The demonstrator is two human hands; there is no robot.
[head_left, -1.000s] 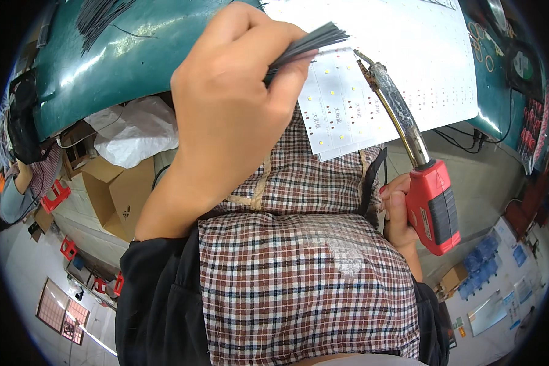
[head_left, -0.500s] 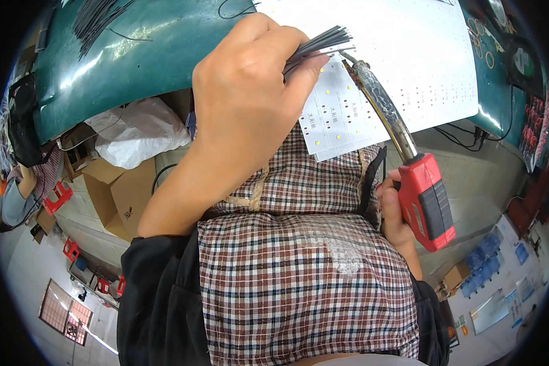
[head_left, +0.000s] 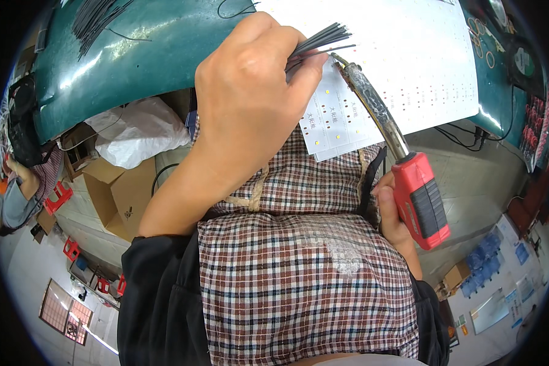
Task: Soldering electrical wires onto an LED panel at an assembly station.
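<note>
Two bare hands work over the near edge of a table with a glossy green top [head_left: 165,61]. The left hand [head_left: 250,85] is closed, with its fingers curled and its thumb pressed, around a bundle of thin black wires [head_left: 323,38]. The ends of this bundle point to the right, and one wire stands a little apart from the others, on the near side. The right hand [head_left: 393,210] is bent around a red and black plastic soldering gun [head_left: 421,198]; the handle hides part of the fingers. Its long metal barrel [head_left: 377,107] leans to the far left, and the tip is just beside the left thumb and the separate wire. I cannot tell if they touch. Under the wires and the barrel lie flat white sheets with small yellow squares [head_left: 409,67], reaching over the near table edge. Another loose pile of black wires [head_left: 94,24] lies at the far left. A brown checked cloth garment [head_left: 305,274] covers the person's lap, and a crumpled white plastic bag [head_left: 140,137] is below the table at left.
</note>
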